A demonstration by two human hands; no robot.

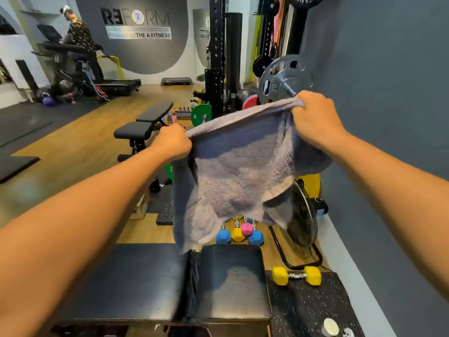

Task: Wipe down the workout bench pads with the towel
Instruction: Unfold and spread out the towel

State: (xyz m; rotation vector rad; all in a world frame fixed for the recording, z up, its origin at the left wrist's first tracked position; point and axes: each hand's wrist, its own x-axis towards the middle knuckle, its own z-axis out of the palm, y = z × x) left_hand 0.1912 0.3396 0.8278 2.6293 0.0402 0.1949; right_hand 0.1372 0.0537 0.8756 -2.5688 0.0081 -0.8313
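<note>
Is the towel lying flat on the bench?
No, the left hand and the right hand hold the towel up by its top edge, so it hangs down instead of lying on the bench.

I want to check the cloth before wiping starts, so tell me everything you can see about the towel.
The towel is grey-lilac terry cloth with a fluffy surface. It is held up in the air, spread out, its top edge bunched in the left hand and the right hand, the right side higher. The rest hangs loose with folds, its lower left corner dangling just above the black bench pads; whether it touches them is unclear.
</note>
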